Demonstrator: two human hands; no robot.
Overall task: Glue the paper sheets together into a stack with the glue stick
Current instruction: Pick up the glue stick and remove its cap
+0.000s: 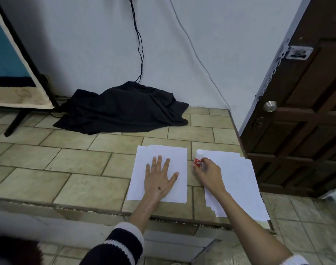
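A stack of white paper sheets (174,155) lies on the tiled platform, and my left hand (160,177) presses flat on it with fingers spread. To its right lies a second, fanned pile of white sheets (238,180). Between the two piles stands a red glue stick (198,158) with a white cap, upright on the tiles. My right hand (208,172) holds the stick's red body with fingertips and thumb.
A crumpled black cloth (123,108) lies at the back against the wall, with cables hanging above it. A dark wooden door (301,111) stands at the right. A framed board on black legs (16,64) leans at the left. The platform's front edge (106,209) drops to a lower floor.
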